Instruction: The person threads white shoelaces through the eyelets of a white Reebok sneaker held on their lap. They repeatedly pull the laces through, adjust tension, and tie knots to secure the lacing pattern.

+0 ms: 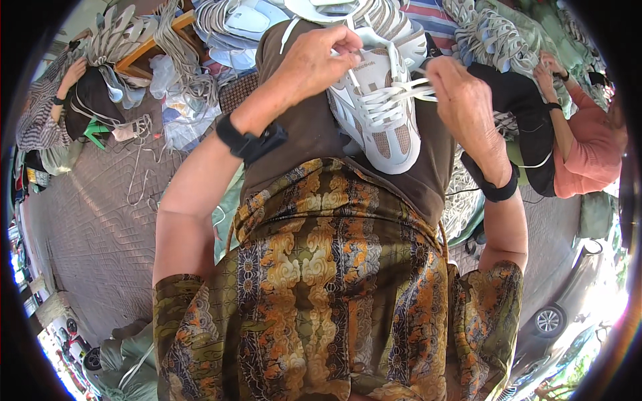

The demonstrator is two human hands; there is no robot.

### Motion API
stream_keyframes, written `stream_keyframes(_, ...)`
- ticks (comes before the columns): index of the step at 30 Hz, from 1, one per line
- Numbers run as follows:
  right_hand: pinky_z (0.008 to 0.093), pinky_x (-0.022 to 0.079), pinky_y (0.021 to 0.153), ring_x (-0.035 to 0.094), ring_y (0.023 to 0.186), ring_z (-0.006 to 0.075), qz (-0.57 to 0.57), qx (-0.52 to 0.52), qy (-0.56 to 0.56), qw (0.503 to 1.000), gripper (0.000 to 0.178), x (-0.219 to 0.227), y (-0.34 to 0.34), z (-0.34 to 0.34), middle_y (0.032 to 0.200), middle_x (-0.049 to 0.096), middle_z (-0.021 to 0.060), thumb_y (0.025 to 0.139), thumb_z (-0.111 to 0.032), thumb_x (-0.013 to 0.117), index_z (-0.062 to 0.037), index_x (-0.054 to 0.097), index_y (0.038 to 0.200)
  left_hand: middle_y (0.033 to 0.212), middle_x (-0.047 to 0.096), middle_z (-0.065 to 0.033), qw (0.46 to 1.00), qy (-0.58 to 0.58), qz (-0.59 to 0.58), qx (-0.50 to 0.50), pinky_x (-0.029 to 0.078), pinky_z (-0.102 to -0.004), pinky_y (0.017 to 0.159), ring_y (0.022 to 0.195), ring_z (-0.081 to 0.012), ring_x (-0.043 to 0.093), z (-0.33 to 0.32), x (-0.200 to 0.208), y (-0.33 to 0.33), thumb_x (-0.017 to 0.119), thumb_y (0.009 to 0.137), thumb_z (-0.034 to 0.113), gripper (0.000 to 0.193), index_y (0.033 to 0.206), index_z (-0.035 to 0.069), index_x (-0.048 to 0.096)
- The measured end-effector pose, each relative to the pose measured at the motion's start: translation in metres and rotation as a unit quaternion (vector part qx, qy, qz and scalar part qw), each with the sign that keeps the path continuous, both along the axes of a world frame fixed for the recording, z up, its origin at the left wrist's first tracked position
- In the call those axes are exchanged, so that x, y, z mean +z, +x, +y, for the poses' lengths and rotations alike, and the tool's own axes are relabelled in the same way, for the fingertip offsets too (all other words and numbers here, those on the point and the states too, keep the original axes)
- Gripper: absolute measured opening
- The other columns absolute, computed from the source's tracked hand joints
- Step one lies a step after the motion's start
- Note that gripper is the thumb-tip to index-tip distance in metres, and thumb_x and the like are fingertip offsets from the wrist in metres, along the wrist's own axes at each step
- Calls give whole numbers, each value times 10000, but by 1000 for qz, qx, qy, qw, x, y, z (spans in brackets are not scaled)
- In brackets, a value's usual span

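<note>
A white and beige sneaker rests on my lap, its toe pointing toward me. White shoelaces criss-cross its front over the pale tongue. My left hand is closed at the upper left eyelets, fingertips pinching the lace there; a loose white end sticks up beyond the knuckles. On the other side, my right hand is closed on lace strands stretched out to the right from the sneaker. Its fingertips are partly hidden and slightly blurred.
Bundled shoe parts and more laced uppers are heaped ahead. At right sits a person in a pink top; another person's arm shows at far left. A plastic bag lies on the paved floor. A car stands lower right.
</note>
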State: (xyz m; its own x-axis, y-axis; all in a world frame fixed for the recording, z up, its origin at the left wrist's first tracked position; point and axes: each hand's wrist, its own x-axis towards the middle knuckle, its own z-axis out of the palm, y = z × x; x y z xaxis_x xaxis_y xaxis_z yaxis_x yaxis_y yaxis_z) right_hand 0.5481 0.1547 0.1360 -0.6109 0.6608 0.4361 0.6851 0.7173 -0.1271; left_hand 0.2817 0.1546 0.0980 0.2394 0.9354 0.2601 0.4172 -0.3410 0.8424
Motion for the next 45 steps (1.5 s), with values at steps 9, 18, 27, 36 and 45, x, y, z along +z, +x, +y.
stream_keyframes(9, 402, 399, 848, 525, 1020, 262, -82, 61, 133, 986, 200, -5, -20, 3, 969, 548, 79, 736, -80, 550, -51, 576, 932, 909, 675, -131, 993, -72, 45, -86, 494, -334, 738, 839, -217, 636, 58, -42, 9, 733, 782, 308, 451, 1096, -5, 650)
stream_keyframes(18, 413, 391, 965, 515, 1103, 268, -101, 129, 127, 978, 236, -32, -30, 14, 1067, 561, 71, 737, -32, 608, -39, 587, 973, 819, 625, -25, 968, -198, -111, -109, 438, -264, 655, 744, -103, 557, 54, -27, 20, 709, 839, 219, 253, 975, 10, 670)
stream_keyframes(27, 429, 366, 975, 503, 1061, 250, -149, 154, 104, 971, 180, -22, -35, 9, 962, 511, 72, 735, -41, 591, -57, 554, 910, 837, 645, -34, 953, -238, -139, -123, 467, -270, 688, 774, -119, 593, 54, -31, 15, 724, 839, 227, 250, 964, 17, 671)
stream_keyframes(36, 427, 374, 972, 504, 1040, 258, -165, 234, 90, 954, 159, -28, -35, 24, 967, 510, 75, 745, -35, 590, -49, 555, 899, 662, 540, 23, 955, -247, -110, -118, 330, -258, 574, 640, -90, 458, 68, -47, 19, 703, 815, 129, 109, 788, 33, 658)
stream_keyframes(45, 398, 406, 906, 517, 1052, 275, -73, 188, 63, 977, 179, -37, -30, 15, 1024, 557, 78, 766, -44, 647, -39, 594, 937, 691, 560, 3, 955, -247, -132, -99, 364, -252, 593, 648, -93, 484, 60, -41, 23, 688, 820, 96, 87, 826, 18, 649)
